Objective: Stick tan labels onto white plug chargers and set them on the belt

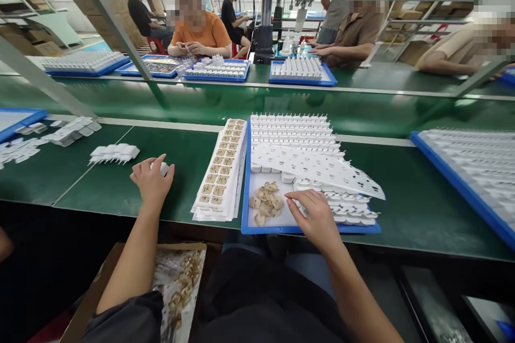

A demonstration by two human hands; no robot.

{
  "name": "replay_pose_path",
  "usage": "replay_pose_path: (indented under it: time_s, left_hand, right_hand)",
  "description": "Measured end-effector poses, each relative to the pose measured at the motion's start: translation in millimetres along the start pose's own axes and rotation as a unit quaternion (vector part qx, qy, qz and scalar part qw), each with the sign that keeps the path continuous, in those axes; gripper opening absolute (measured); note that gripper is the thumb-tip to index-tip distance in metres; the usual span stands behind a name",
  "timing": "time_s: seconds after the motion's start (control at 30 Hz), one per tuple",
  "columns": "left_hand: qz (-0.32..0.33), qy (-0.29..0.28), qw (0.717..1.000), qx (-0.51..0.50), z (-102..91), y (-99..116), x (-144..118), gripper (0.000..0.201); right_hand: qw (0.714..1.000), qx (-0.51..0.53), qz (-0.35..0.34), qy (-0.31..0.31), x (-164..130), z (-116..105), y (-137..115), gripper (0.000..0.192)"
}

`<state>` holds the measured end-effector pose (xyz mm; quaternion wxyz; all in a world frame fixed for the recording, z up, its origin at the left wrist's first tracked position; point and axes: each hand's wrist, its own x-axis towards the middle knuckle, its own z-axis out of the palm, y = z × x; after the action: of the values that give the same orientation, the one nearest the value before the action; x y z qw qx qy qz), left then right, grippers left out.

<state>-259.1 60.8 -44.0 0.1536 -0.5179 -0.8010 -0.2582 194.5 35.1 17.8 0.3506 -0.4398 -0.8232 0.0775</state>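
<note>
My left hand [155, 179] is over the green bench on the left, its fingers curved around a small white plastic part [164, 168] that they partly hide. Just beyond it lies a row of white plastic parts [115, 153] with thin pins. Above the blue-rimmed tray [277, 230], my right hand [316, 217] has its thumb and forefinger tips close together; whatever is between them is too small to make out. Beside those fingertips is a pile of tan stickers [266, 202]. Rows of white parts [289, 131] fill much of the tray, and a spent white sticker sheet [317, 163] lies across them.
A stack of sheets with tan stickers [219, 171] lies left of the tray. Another loaded tray [470, 182] stands at right. More white parts [76, 129] are at far left. A carton of scraps [181, 284] sits below the bench edge. People work across the bench.
</note>
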Motion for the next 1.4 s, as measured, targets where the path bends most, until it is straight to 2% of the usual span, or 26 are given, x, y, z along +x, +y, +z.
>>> replay_pose_path:
  time_s: [0.13,0.2,0.3,0.4,0.47,0.53,0.6,0.63,0.7,0.77,0.83,0.9,0.97,1.0,1.07,1.1,1.17,1.23,1.3,1.37,1.4]
  left_hand:
    - [0.105,-0.03,0.987,-0.117,-11.0,55.4,-3.0,0.038]
    - [0.153,-0.046,0.972,-0.172,-16.7,89.4,-7.7,0.033]
    - [0.205,-0.068,0.947,-0.238,-23.5,136.0,-16.8,0.029]
    - [0.258,-0.078,0.921,-0.281,-26.5,172.4,-22.6,0.029]
    - [0.296,-0.078,0.908,-0.285,-26.7,193.8,-23.2,0.031]
    - [0.339,-0.081,0.898,-0.27,-26.5,216.7,-21.7,0.039]
    - [0.384,-0.086,0.885,-0.248,-27.3,241.6,-18.9,0.053]
    - [0.402,-0.087,0.879,-0.239,-28.7,253.8,-17.2,0.058]
    - [0.426,-0.088,0.871,-0.23,-35.0,272.7,-13.5,0.055]
    - [0.425,-0.087,0.868,-0.239,-47.8,276.0,-10.7,0.05]
    - [0.407,-0.08,0.87,-0.267,-67.2,255.2,-11.2,0.053]
    - [0.366,-0.055,0.88,-0.296,-90.8,207.3,-18.4,0.054]
    - [0.276,-0.005,0.911,-0.307,-113.8,137.5,-35.2,0.049]
    - [0.22,0.036,0.925,-0.308,-123.8,97.9,-48.1,0.044]
    - [0.077,0.106,0.953,-0.272,-139.5,18.4,-83.4,0.037]
    - [-0.009,0.121,0.966,-0.226,-145.0,-18.1,-105.5,0.033]
    - [-0.184,0.063,0.977,-0.083,-151.4,-78.5,-155.5,0.033]
    - [-0.267,-0.015,0.963,-0.023,-150.9,-119.0,-207.3,0.033]
    - [-0.34,-0.105,0.934,0.019,-142.9,-140.9,-253.9,0.027]
    - [-0.401,-0.209,0.891,0.04,-129.3,-148.7,-291.5,0.021]
    - [-0.424,-0.262,0.866,0.044,-121.7,-149.0,-306.7,0.026]
  right_hand:
    - [0.998,-0.057,0.001,0.034,15.9,-5.1,12.6,0.022]
    - [0.991,-0.131,0.031,0.011,29.9,-8.4,22.7,0.034]
    - [0.971,-0.211,0.087,-0.066,48.2,-12.7,35.5,0.05]
    - [0.964,-0.216,0.103,-0.119,55.9,-14.8,40.0,0.038]
    - [0.965,-0.21,0.1,-0.118,56.3,-14.9,39.5,0.027]
    - [0.969,-0.21,0.097,-0.082,56.2,-14.6,37.9,0.024]
    - [0.974,-0.213,0.075,-0.022,57.6,-15.2,35.1,0.024]
    - [0.976,-0.213,0.049,0.011,58.9,-16.2,32.9,0.024]
    - [0.976,-0.205,-0.024,0.07,61.7,-19.8,26.0,0.022]
    - [0.973,-0.178,-0.091,0.117,61.9,-25.6,15.2,0.02]
    - [0.97,-0.131,-0.13,0.159,56.8,-32.2,1.2,0.027]
    - [0.967,-0.073,-0.149,0.192,45.4,-36.9,-13.9,0.039]
    - [0.964,-0.009,-0.164,0.21,29.9,-36.3,-27.6,0.048]
    - [0.964,0.026,-0.177,0.197,21.7,-33.0,-33.4,0.051]
    - [0.963,0.109,-0.215,0.122,7.1,-19.6,-43.4,0.051]
    - [0.958,0.15,-0.231,0.076,1.1,-9.5,-47.8,0.049]
    - [0.945,0.22,-0.241,-0.005,-8.2,16.8,-56.5,0.043]
    - [0.932,0.267,-0.237,-0.07,-15.6,48.6,-65.9,0.039]
    - [0.916,0.292,-0.242,-0.13,-22.7,81.5,-74.7,0.033]
    - [0.899,0.3,-0.254,-0.193,-28.9,110.7,-81.4,0.026]
    - [0.891,0.295,-0.261,-0.227,-31.0,122.6,-84.3,0.023]
